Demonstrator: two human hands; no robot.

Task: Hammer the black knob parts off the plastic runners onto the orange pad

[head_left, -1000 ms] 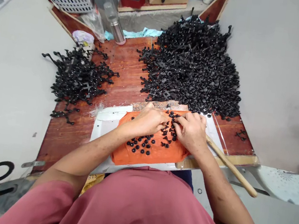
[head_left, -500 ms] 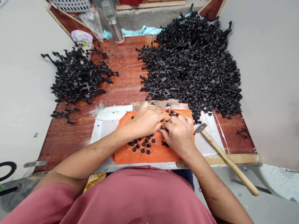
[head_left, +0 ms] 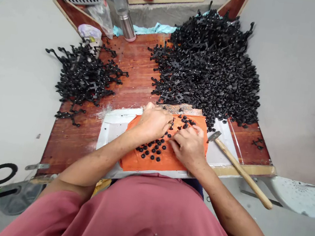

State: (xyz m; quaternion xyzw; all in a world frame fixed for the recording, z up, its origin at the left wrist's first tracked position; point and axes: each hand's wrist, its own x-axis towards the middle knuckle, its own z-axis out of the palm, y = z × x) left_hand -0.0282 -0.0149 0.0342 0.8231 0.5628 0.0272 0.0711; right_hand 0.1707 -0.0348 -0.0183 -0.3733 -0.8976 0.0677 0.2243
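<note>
Studs (head_left: 158,158) dot orange cloth (head_left: 174,166) on a wooden table (head_left: 133,66) over grey floor (head_left: 284,235); left hand (head_left: 154,122) and right hand (head_left: 190,144) curl, grips unclear.

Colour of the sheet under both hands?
The sheet is plain orange; it shows best in the head view.

No readable text, label, brand or number; no legible sign on any surface

Workshop: hammer (head_left: 240,170), black parts (head_left: 210,70)
</note>
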